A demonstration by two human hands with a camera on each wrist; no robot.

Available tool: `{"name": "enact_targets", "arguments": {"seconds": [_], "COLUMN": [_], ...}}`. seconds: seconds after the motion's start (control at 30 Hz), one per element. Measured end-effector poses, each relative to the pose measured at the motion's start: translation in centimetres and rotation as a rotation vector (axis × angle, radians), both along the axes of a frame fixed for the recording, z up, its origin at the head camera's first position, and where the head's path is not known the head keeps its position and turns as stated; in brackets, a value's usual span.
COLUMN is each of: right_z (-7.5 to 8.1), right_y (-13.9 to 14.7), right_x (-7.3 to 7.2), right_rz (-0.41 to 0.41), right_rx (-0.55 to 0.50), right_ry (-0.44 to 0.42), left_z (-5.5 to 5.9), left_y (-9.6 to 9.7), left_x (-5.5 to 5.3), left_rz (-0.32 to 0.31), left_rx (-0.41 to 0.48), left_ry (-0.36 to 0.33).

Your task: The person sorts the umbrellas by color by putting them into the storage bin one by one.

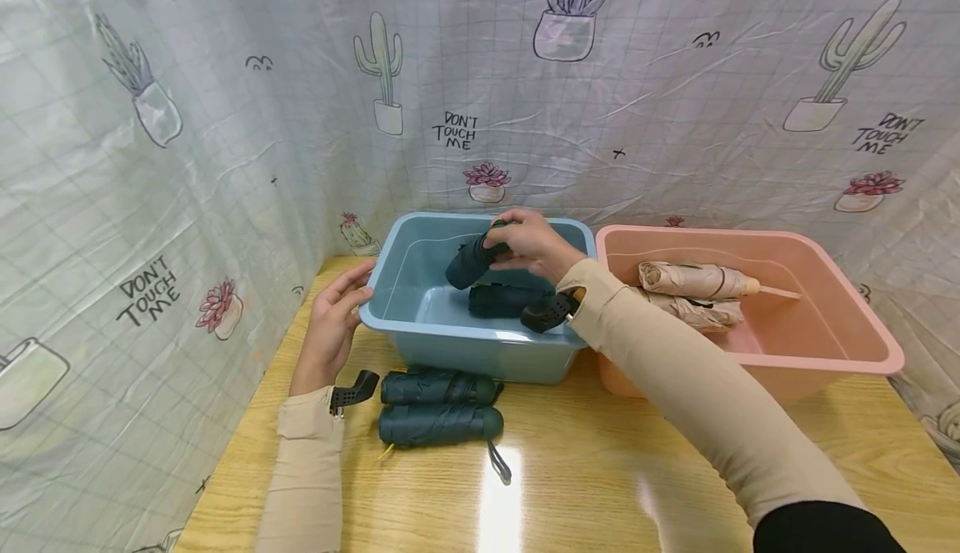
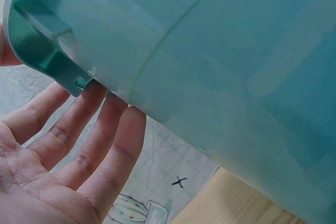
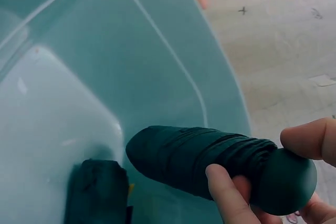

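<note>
Over the blue bin (image 1: pixel 480 334), my right hand (image 1: pixel 525 240) grips a folded dark green umbrella (image 1: pixel 471 261) by its rounded handle end. In the right wrist view this umbrella (image 3: pixel 194 158) tilts down into the bin, its far end near the inner wall. A second folded umbrella (image 1: pixel 506 300) lies on the bin floor below it. My left hand (image 1: pixel 333 319) holds the bin's left rim. Its fingers (image 2: pixel 118 140) reach under that rim against the outside in the left wrist view, with the thumb mostly hidden.
Two more folded dark green umbrellas (image 1: pixel 438 388) (image 1: pixel 438 425) lie side by side on the wooden table (image 1: pixel 585 486) before the blue bin. A pink bin (image 1: pixel 825 361) stands to its right, holding beige folded umbrellas (image 1: pixel 690 279). A printed curtain (image 1: pixel 480 77) hangs behind.
</note>
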State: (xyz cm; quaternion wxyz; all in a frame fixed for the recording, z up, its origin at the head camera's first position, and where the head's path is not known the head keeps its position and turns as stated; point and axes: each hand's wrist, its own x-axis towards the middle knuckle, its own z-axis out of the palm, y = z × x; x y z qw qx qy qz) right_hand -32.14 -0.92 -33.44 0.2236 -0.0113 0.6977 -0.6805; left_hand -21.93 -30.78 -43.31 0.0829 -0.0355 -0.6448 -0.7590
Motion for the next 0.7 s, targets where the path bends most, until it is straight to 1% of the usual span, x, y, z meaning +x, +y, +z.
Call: {"name": "enact_targets", "arguments": {"seconds": [0.2,0.33,0.43,0.57,0.7], "right_z": [-1.1,-1.6,-1.7,-1.9,-1.7], "right_y": [-1.2,-1.6,-1.6,-1.3,-0.7], "right_x": [-0.5,-0.7,-0.9,-1.2,-1.2], "right_rz": [0.039,0.053,0.052,0.041,0.05], "right_rx": [0.08,0.106,0.129,0.132,0.146], "right_ry": [-0.034,-0.051,-0.055,-0.079,-0.097], "left_z": [0.0,-0.1,-0.1,0.0,0.2], "left_y": [0.1,0.1,0.1,0.2,0.2], "left_x": [0.1,0.2,0.2,0.1,0.0], "left_rz": [0.009,0.022,0.024,0.022,0.017], "left_rx": [-0.003,0.002,0.0,-0.003,0.0], "left_ry": [0.001,-0.003,-0.002,0.0,0.004]}}
